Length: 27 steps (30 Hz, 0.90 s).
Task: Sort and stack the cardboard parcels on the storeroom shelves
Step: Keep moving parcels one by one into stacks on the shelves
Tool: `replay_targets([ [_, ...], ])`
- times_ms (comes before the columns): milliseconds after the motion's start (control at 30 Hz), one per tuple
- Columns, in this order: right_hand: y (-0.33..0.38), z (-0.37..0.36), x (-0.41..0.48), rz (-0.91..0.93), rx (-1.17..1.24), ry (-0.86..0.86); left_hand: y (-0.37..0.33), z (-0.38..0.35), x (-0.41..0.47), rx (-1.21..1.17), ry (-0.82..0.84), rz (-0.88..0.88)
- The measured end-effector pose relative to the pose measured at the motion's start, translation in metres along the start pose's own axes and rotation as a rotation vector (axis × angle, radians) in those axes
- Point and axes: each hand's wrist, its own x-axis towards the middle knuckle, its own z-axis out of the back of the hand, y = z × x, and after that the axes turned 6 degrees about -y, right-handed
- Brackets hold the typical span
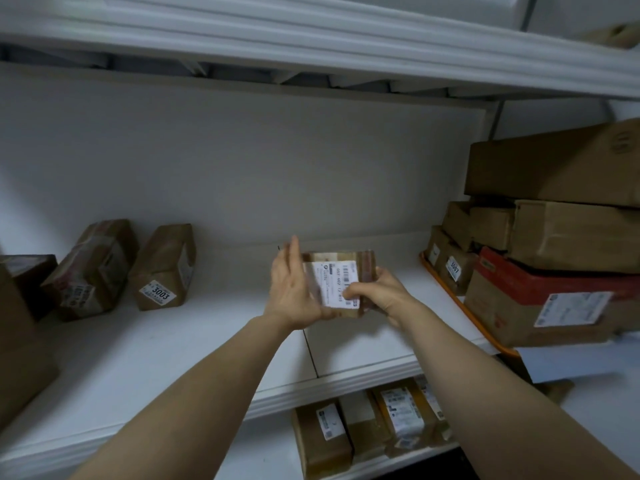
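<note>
A small taped cardboard parcel [341, 271] with a white label facing me is held up over the middle of the white shelf [180, 341]. My right hand [379, 294] grips its right and lower edge, thumb curled onto the label. My left hand [292, 289] lies flat against the parcel's left side, fingers straight and pointing up. Two taped brown parcels [164, 266] [91, 270] stand on the shelf at the left, one labelled 3003.
At the right, several cardboard boxes [554, 168] are stacked, including a red-topped box [540, 299] on an orange tray [464, 306]. More labelled parcels [367, 424] lie on the lower shelf. A big box [17, 358] stands at the far left.
</note>
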Motion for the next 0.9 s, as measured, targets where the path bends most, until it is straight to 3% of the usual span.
replay_targets([
  [100, -0.011, 0.016, -0.005, -0.04, 0.1, 0.014, 0.002, 0.007, 0.003, -0.198, 0.015, 0.232],
  [200, -0.019, 0.022, -0.009, -0.039, 0.192, 0.051, 0.006, 0.014, 0.001, -0.458, 0.126, 0.319],
  [400, -0.024, 0.022, -0.022, -0.051, 0.288, 0.174, 0.018, 0.023, 0.003, -0.532, 0.291, 0.313],
  [567, -0.029, 0.022, -0.024, -0.07, 0.279, 0.151, 0.018, 0.028, -0.003, -0.53, 0.436, 0.167],
  [733, -0.028, 0.025, -0.032, -0.136, 0.309, 0.112, 0.022, 0.035, -0.005, -0.527, 0.451, 0.155],
  [900, -0.021, 0.023, -0.043, -0.267, 0.399, 0.06, 0.014, 0.039, -0.007, -0.566, 0.442, 0.37],
])
